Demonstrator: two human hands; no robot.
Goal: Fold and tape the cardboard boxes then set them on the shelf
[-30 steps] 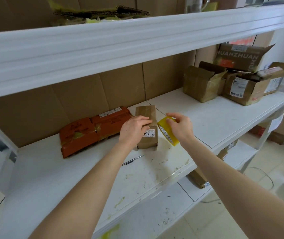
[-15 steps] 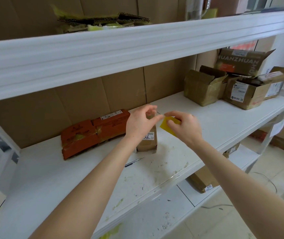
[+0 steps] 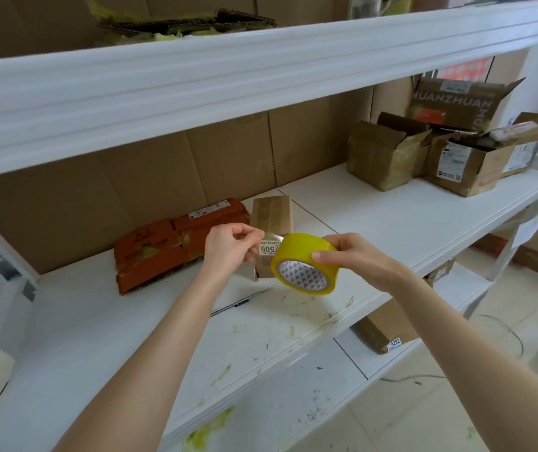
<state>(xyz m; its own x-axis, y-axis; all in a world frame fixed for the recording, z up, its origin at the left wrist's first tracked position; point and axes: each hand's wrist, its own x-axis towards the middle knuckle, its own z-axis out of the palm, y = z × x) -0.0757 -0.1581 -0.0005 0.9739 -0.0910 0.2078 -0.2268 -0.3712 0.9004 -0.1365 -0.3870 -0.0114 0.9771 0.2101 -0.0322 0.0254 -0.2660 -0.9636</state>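
two hands busy: right hand point(image 3: 355, 261) curls round the yellow tape roll point(image 3: 297, 249), left hand point(image 3: 228, 252) pinches its loose end point(image 3: 272, 238). small cardboard box point(image 3: 272, 213) stands mid-shelf point(image 3: 391, 216), nearer the back edge. looks light and stiff, so i'd steady its top while taping.

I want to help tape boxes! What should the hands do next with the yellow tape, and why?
Probably pull the tape roll away to draw out a strip: the left hand pinches its loose end, the right hand grips the roll, with the small box behind.
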